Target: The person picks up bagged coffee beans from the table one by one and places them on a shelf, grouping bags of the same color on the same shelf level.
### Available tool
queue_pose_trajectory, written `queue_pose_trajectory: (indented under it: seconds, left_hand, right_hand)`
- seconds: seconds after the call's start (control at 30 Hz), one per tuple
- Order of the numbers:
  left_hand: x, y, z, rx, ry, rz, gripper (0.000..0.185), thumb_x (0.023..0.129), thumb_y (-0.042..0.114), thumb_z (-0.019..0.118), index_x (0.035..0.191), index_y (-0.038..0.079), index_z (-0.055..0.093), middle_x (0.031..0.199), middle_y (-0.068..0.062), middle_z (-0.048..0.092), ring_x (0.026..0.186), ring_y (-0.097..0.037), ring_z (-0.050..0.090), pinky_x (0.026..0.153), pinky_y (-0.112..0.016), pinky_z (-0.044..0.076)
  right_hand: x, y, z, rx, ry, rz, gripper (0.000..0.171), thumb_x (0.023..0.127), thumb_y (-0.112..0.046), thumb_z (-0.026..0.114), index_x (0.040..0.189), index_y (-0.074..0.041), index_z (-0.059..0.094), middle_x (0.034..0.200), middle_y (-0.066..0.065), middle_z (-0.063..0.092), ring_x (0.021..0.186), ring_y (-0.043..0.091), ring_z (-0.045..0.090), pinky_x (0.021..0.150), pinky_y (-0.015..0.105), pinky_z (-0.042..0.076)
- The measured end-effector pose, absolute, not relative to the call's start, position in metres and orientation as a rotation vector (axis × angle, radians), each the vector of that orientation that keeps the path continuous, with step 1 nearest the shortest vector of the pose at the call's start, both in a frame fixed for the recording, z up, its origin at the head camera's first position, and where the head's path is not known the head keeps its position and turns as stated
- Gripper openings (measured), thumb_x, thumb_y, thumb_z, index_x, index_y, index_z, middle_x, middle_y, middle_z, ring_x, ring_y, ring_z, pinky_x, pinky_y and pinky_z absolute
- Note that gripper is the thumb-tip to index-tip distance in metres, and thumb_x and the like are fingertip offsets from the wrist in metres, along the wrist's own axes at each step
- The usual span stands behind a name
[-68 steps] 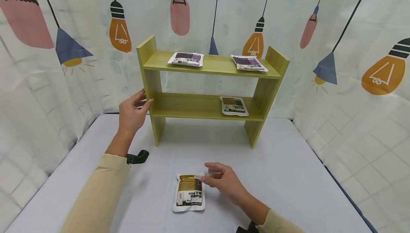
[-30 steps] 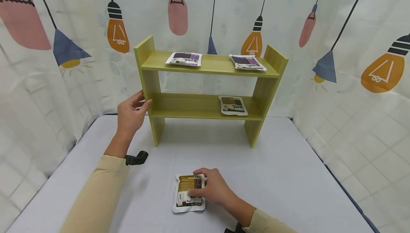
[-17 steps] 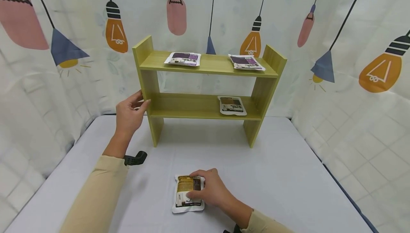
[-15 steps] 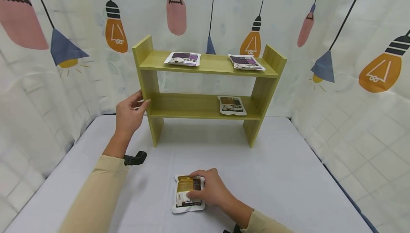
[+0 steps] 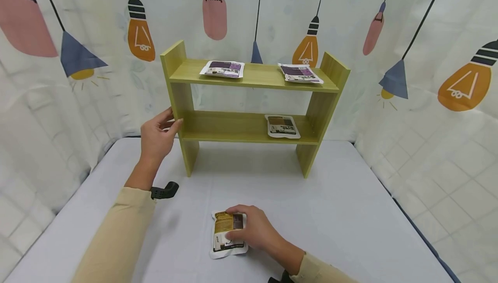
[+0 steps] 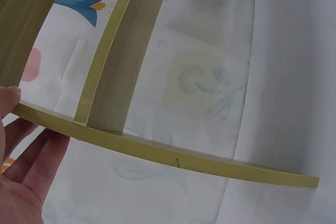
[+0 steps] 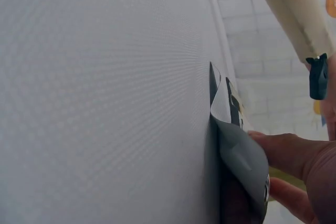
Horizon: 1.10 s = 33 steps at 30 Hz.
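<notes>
My left hand (image 5: 157, 138) grips the left side panel of a yellow-green two-tier wooden shelf (image 5: 225, 137). In the left wrist view, its thumb (image 6: 9, 98) lies on one side of the panel edge and the fingers on the other. On the white-covered table in front, my right hand (image 5: 256, 229) pinches the right edge of a white foil pouch (image 5: 223, 242) with a gold and black label. In the right wrist view the gripped edge of the pouch (image 7: 244, 156) is bent up from the cloth, the thumb on its face; the fingertips beneath are mostly hidden.
Two purple-labelled pouches lie on the top board, a left one (image 5: 223, 69) and a right one (image 5: 300, 74). A brown-labelled pouch (image 5: 282, 127) lies at the right of the lower board. Patterned curtains (image 5: 428, 153) enclose the white table (image 5: 342, 213).
My right hand has come left from beside the pouch onto it and now pinches it; the pouch's right edge has just risen and tilted. The left hand stays on the shelf.
</notes>
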<state>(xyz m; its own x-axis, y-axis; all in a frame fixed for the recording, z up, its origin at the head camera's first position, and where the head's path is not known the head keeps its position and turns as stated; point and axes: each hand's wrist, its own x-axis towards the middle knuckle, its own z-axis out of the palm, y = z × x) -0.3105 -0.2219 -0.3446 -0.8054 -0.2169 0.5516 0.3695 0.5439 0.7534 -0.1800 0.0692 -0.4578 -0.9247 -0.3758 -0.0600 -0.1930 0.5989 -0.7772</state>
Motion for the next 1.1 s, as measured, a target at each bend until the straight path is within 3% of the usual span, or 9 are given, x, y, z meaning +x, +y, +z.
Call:
queue_pose_trajectory:
  seconds: [0.57,0.8,1.1]
  left_hand:
    - [-0.3094,-0.2214,-0.3420,-0.115,-2.179,-1.255,0.049,0.100,0.034,0.067,0.147,0.028,0.057,0.139,-0.008,0.068,0.118,-0.030,0.070,0.098,-0.039,0.059]
    - [-0.3090,-0.2211,-0.3413,-0.116,-2.184,-1.262,0.049,0.099,0.035,0.068,0.147,0.028,0.057,0.139,-0.009,0.067,0.118,-0.032,0.070,0.096,-0.032,0.060]
    - [-0.3116,-0.2216,-0.3438,-0.114,-2.179,-1.240,0.049,0.100,0.035,0.066,0.147,0.027,0.057,0.138,-0.007,0.068,0.117,-0.028,0.071,0.098,-0.041,0.059]
  right_hand:
    - [-0.1863,0.0680,-0.4634,-0.520,2.621,-1.257,0.048,0.072,-0.024,0.093,0.117,-0.035,0.077,0.121,-0.011,0.075,0.116,0.012,0.065,0.100,0.035,0.050]
    - [-0.1863,0.0682,-0.4635,-0.486,2.587,-1.294,0.047,0.071,-0.024,0.094,0.114,-0.037,0.078,0.120,-0.012,0.075,0.109,0.009,0.062,0.090,0.028,0.048]
    - [-0.1882,0.0692,-0.4632,-0.473,2.542,-1.330,0.047,0.071,-0.022,0.094,0.113,-0.037,0.079,0.120,-0.011,0.074,0.102,0.007,0.060,0.084,0.026,0.047]
